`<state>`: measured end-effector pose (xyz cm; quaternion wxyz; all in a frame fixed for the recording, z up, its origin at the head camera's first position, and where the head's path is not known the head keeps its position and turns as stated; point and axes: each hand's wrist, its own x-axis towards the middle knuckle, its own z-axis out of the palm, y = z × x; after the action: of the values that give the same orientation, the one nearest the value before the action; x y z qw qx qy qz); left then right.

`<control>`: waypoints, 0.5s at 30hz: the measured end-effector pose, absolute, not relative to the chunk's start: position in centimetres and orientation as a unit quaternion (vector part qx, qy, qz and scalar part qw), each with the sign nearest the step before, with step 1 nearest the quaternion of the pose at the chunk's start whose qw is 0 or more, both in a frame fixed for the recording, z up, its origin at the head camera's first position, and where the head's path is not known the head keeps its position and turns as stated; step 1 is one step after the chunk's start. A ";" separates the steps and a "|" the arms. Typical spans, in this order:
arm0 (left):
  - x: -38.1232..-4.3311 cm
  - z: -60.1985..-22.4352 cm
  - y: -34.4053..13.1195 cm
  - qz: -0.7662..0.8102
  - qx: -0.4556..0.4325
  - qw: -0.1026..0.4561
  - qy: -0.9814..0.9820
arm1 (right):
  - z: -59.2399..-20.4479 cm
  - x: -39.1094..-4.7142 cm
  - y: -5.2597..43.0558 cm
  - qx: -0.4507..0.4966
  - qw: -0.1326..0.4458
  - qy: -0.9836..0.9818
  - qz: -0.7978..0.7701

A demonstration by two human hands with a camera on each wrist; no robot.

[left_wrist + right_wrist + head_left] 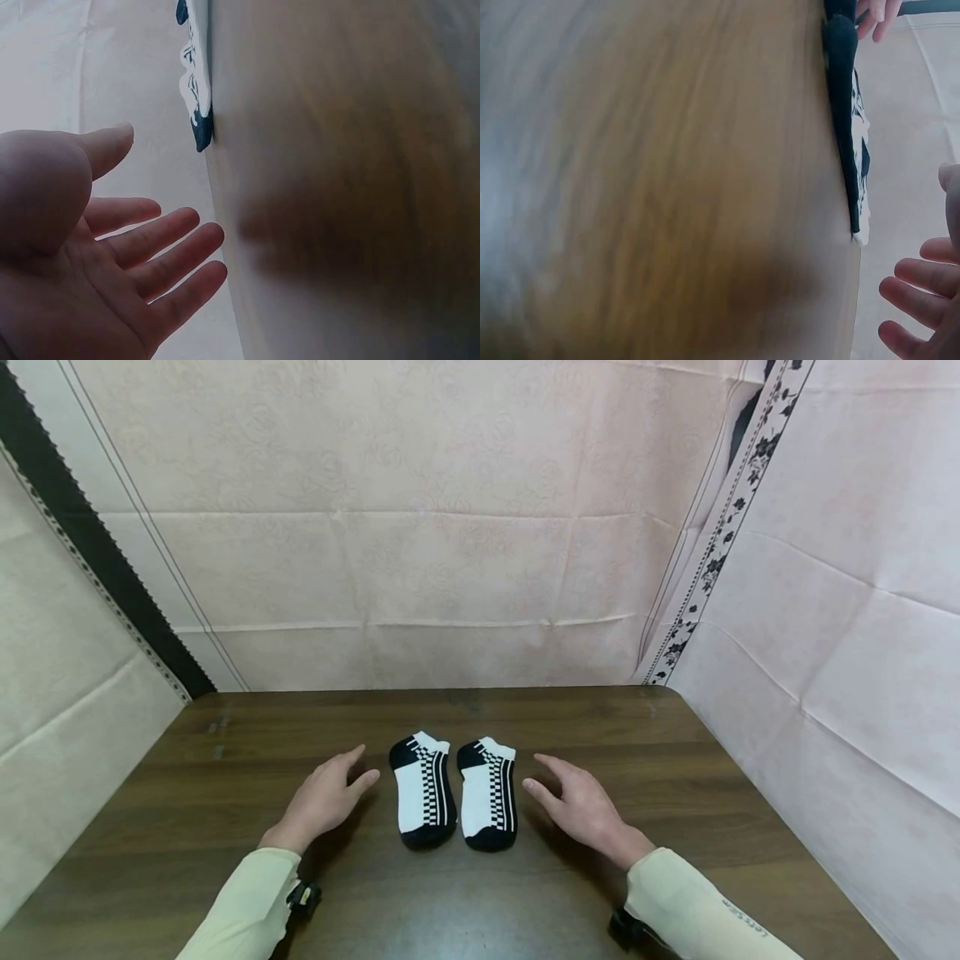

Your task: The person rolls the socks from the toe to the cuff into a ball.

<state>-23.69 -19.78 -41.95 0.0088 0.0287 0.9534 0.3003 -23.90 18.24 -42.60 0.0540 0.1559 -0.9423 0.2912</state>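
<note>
Two white ankle socks with black toes, black heels and a checkered stripe lie flat side by side on the table, a narrow gap between them: the left sock (411, 789) and the right sock (476, 793). To the left of the pair hovers my left hand (322, 797), fingers relaxed and holding nothing. My right hand (581, 802) is just right of the pair, its thumb and fingers spread apart, also holding nothing. Neither hand touches a sock. In the left wrist view the left palm (97, 277) faces the socks, seen edge-on.
The dark brown wooden table (420, 902) spans the lower part of the head view. Behind it hangs a pale patterned cloth (450, 568), with more cloth on the left and right sides (847, 610). Each wrist carries a dark strapped device (303, 897).
</note>
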 end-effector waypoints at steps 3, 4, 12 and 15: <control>-23.7 -41.9 -19.6 0.306 0.030 0.013 0.951 | -42.6 -23.9 18.0 0.150 0.046 -0.936 0.316; -23.7 -41.9 -19.6 0.308 0.030 0.014 0.951 | -42.6 -23.9 17.9 0.150 0.046 -0.933 0.325; -23.9 -41.9 -19.2 0.315 0.029 0.015 0.949 | -42.7 -23.7 17.5 0.168 0.056 -0.902 0.394; -24.1 -42.1 -19.1 0.317 0.032 0.016 0.948 | -42.6 -23.7 17.3 0.169 0.052 -0.894 0.412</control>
<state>-24.06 -19.14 -42.09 0.0163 0.0321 0.9476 0.3174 -23.70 17.26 -42.63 0.0521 0.1692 -0.8936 0.4125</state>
